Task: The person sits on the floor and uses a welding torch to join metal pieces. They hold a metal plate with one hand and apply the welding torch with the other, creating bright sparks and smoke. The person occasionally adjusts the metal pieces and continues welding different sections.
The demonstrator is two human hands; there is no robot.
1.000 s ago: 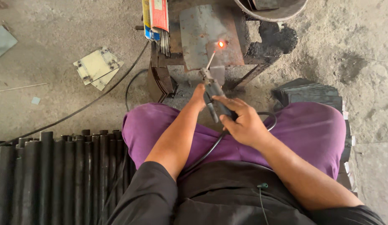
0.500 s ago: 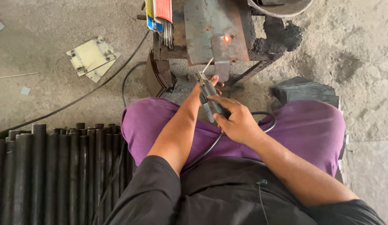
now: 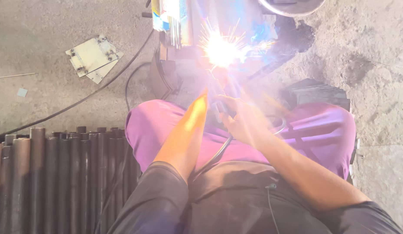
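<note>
A white welding arc [image 3: 221,50] throws sparks on the metal piece [image 3: 253,26] clamped on the stand in front of my knees. My right hand [image 3: 242,121] is closed around the dark electrode holder [image 3: 221,106], whose rod points up into the arc. My left hand [image 3: 202,100] reaches in beside the holder from the left; glare washes out its fingers, so its grip is unclear. The holder's black cable [image 3: 219,151] runs down across my purple-covered lap.
A row of dark steel pipes [image 3: 58,173] lies at my left. Small flat plates [image 3: 93,56] rest on the concrete floor, with a black cable [image 3: 80,102] crossing it. A packet of electrodes [image 3: 171,17] stands left of the arc, a dark block [image 3: 316,93] at right.
The small orange glow on the metal has become a full bright arc with sparks. Violet glare now floods the view. The rod tip has moved up onto the workpiece.
</note>
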